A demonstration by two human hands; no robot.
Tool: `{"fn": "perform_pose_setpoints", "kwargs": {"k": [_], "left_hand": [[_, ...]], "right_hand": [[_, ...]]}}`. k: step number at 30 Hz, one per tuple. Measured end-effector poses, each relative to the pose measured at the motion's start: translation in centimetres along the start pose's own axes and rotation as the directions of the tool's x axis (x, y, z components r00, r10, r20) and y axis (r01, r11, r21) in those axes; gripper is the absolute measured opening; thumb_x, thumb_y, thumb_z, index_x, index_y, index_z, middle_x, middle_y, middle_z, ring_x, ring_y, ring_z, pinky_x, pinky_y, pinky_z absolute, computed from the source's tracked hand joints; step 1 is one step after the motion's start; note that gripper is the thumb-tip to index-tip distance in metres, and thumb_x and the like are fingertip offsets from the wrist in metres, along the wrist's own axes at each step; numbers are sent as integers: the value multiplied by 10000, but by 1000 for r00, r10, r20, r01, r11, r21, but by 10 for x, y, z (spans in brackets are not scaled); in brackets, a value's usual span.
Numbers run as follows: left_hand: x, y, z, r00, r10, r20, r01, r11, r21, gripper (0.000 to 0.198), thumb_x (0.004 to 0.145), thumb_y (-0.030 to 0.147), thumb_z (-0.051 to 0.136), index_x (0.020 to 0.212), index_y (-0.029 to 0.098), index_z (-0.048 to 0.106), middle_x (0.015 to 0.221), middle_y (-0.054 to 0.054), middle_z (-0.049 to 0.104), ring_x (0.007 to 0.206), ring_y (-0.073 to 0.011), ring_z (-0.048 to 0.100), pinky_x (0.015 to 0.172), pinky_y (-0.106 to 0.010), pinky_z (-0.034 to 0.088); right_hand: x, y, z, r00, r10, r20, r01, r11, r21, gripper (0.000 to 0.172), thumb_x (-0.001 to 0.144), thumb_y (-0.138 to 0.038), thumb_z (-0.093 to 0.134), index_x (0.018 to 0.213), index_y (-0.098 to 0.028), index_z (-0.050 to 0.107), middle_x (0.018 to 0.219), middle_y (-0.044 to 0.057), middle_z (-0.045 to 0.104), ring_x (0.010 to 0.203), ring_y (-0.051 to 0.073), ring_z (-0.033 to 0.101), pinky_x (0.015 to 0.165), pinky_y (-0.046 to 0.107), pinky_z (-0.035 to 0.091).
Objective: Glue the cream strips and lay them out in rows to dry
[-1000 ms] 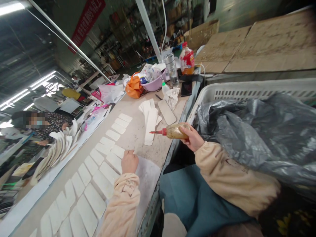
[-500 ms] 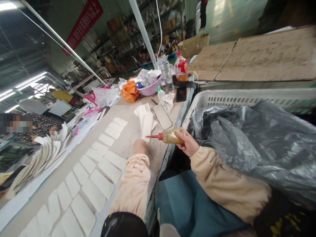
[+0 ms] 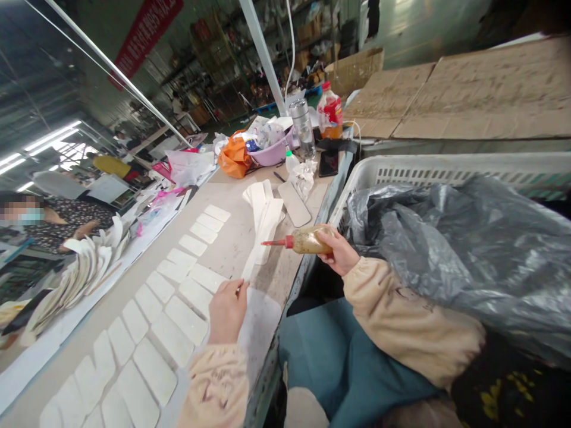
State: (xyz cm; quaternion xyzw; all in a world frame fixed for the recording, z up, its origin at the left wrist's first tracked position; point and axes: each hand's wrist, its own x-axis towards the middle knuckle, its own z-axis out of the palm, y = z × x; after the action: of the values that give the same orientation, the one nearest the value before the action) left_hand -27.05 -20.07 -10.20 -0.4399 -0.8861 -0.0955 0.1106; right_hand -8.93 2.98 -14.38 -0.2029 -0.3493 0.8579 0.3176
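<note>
My left hand [image 3: 227, 309] pinches one end of a long white strip [image 3: 263, 238] and holds it tilted up over the worktable [image 3: 232, 249]. My right hand [image 3: 341, 252] grips a squeeze bottle of yellowish glue [image 3: 310, 239] with a red nozzle that points left toward the strip. More white strips [image 3: 259, 196] are piled just beyond. Two rows of flat white pieces [image 3: 178, 291] lie on the table to the left of my left hand.
A white crate lined with a grey plastic bag [image 3: 459, 238] stands at my right. At the table's far end are a purple bowl [image 3: 274, 151], a steel flask [image 3: 303, 128], a red drink bottle [image 3: 330, 113] and a phone [image 3: 329, 163]. Another person [image 3: 49, 220] sits at the left.
My left hand reached forward to the strip pile, then drew back toward me with one long strip pinched in it. The glue bottle stayed about where it was.
</note>
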Motion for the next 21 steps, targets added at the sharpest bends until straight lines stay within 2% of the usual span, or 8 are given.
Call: {"fn": "perform_pose_setpoints", "kwargs": {"k": [2,5,8,10,13,15,18,21], "left_hand": [[-48,-5,-9,999,22,34,-22,1000,-13,269,858,361,481,897,166,663,869,-63,663,767,-181,619,731,-293,465],[-111,-5,-10,993,-5,119,8,1000,-25,217,856,317,492,929,175,639,830,-47,653,709,-174,617,666,-290,479],[-149,-3,-4,993,-63,95,71,994,-78,185,860,283,496,933,173,625,815,-50,639,704,-172,608,651,-290,490],[-159,-5,1,998,-67,-9,65,992,-112,173,862,260,503,935,162,625,883,-75,632,805,-185,601,746,-317,496],[-160,-17,8,988,-9,-151,-5,996,-91,198,850,206,524,1011,145,623,1023,-117,610,965,-221,557,868,-388,466],[-158,-27,14,985,37,-167,-56,992,-111,228,848,160,516,1054,151,615,1062,-115,608,988,-220,545,881,-404,461],[-158,-36,24,983,77,-168,-112,971,-209,226,852,122,500,1032,177,624,991,-80,630,925,-190,557,854,-388,477],[-159,-35,30,976,99,-192,-146,957,-249,187,845,131,521,983,182,636,922,-66,625,877,-179,550,831,-380,482]], "right_hand": [[-4,1,3,999,16,35,-15,999,-30,450,664,-436,729,982,-241,477,686,-50,488,404,43,361,295,125,147],[-13,5,10,995,37,89,-26,993,-116,454,672,-435,728,1005,-239,489,679,-49,484,407,45,349,295,130,154],[-25,12,21,991,47,125,-14,968,-252,464,685,-442,721,1035,-241,491,665,-55,473,408,47,344,302,138,185],[-34,18,29,985,39,166,25,930,-368,473,696,-450,711,1056,-238,490,653,-60,471,403,49,348,312,153,227],[-46,30,40,971,14,241,121,836,-536,486,720,-468,683,1090,-224,486,658,-54,484,415,64,381,344,182,304],[-51,39,47,958,-24,286,206,752,-626,487,732,-474,667,1100,-211,489,692,-37,514,461,86,432,397,206,370],[-56,50,56,919,-103,380,364,589,-721,450,740,-451,658,1079,-195,511,814,9,581,637,146,542,579,266,470],[-58,58,62,867,-144,477,487,449,-750,416,747,-422,656,1070,-197,523,951,40,603,827,199,577,761,322,475]]}}
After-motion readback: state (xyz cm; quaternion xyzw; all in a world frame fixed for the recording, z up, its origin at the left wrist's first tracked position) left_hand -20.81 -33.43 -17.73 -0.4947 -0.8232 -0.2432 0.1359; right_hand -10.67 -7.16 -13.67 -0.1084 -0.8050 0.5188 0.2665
